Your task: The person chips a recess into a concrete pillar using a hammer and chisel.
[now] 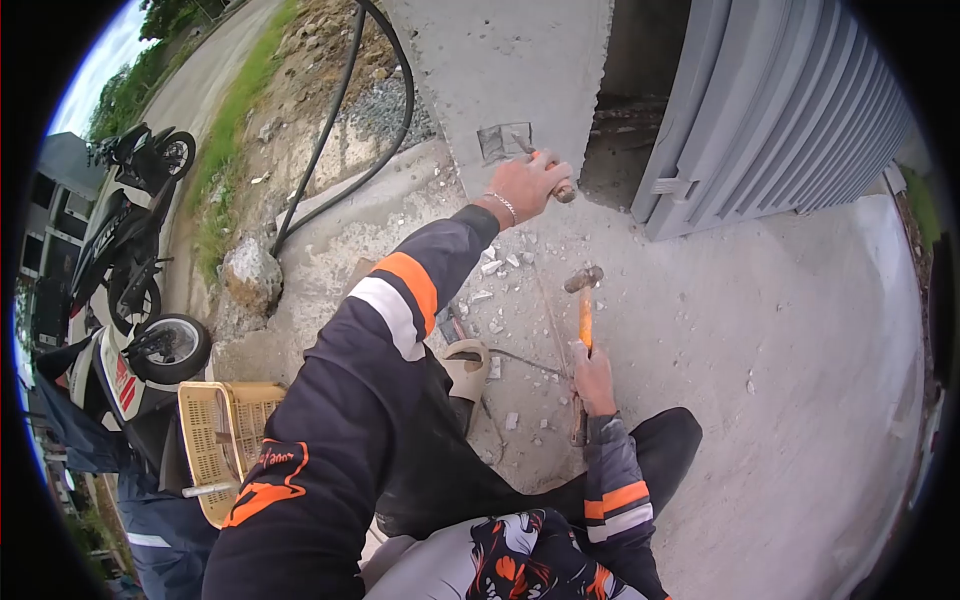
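Note:
My left hand (526,188), with a bracelet at the wrist, is closed round a short tool with an orange part and a rounded tan end (565,191). It is beside a rectangular recess (505,142) cut low in the grey concrete wall (500,60). My right hand (594,378) grips the orange handle of a hammer (585,307), its worn metal head pointing up toward the wall. Another tool (579,425) shows partly below that hand on the concrete. White rubble chips (491,267) are scattered on the ground between my hands.
A grey ribbed metal gate (770,120) stands at the right. A black hose (345,100) loops at the upper left beside a rock (251,276). A yellow basket (210,440) and parked motorcycles (130,370) are at the left. A cable (525,360) lies by my sandal (466,370).

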`<act>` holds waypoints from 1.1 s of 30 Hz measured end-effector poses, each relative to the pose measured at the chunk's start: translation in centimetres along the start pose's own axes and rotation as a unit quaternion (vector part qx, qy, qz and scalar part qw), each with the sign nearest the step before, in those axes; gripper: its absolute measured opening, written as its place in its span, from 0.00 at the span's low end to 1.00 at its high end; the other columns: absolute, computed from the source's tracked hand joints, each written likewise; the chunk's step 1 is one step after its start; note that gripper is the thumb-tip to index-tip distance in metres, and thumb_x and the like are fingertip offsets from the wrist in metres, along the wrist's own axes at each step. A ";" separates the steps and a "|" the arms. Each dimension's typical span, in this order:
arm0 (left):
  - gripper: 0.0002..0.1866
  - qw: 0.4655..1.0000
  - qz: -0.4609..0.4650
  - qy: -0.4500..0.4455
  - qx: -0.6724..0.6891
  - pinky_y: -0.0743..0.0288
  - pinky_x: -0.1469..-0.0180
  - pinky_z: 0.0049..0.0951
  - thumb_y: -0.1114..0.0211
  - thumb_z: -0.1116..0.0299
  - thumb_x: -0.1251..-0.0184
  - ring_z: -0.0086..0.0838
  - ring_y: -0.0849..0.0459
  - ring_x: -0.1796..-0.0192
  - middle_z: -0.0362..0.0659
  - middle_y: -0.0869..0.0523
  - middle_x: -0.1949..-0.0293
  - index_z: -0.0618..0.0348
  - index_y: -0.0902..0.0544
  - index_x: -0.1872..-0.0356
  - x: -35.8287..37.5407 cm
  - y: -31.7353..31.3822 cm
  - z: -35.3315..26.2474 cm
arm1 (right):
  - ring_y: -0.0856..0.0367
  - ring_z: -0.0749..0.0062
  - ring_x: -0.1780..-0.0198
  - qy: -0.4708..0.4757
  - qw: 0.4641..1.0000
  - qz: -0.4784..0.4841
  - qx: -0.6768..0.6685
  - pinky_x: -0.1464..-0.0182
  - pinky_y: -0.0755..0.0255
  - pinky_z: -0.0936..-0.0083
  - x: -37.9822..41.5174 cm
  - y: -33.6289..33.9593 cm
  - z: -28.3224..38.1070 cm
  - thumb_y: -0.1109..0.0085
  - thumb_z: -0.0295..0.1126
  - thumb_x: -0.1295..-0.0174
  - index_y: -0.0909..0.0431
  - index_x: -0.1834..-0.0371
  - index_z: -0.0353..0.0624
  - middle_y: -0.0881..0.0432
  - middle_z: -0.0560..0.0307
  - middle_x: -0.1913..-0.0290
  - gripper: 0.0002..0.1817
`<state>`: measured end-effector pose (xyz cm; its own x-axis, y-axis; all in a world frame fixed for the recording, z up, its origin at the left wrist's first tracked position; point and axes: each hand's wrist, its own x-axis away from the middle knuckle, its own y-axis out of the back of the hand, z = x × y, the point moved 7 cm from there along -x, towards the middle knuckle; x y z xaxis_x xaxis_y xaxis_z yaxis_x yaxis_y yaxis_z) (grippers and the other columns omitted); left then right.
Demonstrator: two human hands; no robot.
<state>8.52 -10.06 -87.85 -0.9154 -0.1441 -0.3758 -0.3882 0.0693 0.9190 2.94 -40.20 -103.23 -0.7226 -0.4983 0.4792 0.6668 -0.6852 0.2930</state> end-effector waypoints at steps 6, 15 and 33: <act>0.14 0.993 -0.020 0.039 0.107 0.20 0.52 0.44 0.38 0.73 0.36 0.46 0.15 0.51 0.42 0.21 0.49 0.44 0.23 0.52 -0.5 1.7 1.1 | 0.21 0.60 0.80 0.006 1.000 0.013 0.005 0.75 0.27 0.62 1.3 0.8 2.1 0.52 0.50 0.27 0.24 0.59 0.31 0.24 0.49 0.78 0.26; 0.14 0.942 -0.141 0.168 0.256 0.19 0.53 0.38 0.32 0.75 0.38 0.43 0.13 0.56 0.44 0.15 0.54 0.50 0.21 0.52 1.5 2.0 7.2 | 0.19 0.39 0.60 0.112 0.991 0.023 0.073 0.54 0.28 0.52 2.1 2.4 6.5 0.51 0.51 0.26 0.23 0.52 0.31 0.19 0.33 0.64 0.27; 0.13 0.907 -0.072 0.235 0.341 0.17 0.58 0.32 0.35 0.71 0.29 0.33 0.11 0.62 0.46 0.14 0.57 0.51 0.23 0.47 5.5 6.7 9.5 | 0.29 0.65 0.81 -0.241 0.856 0.079 -0.450 0.78 0.27 0.62 -4.3 -8.1 -11.6 0.49 0.33 0.31 0.30 0.67 0.43 0.31 0.58 0.80 0.08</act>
<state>-0.09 -0.99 -84.90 -0.7658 -0.5944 -0.2454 -0.6222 0.5883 0.5165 -1.45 -38.65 -117.24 -0.3324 -0.4948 0.8029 0.1816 -0.8690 -0.4604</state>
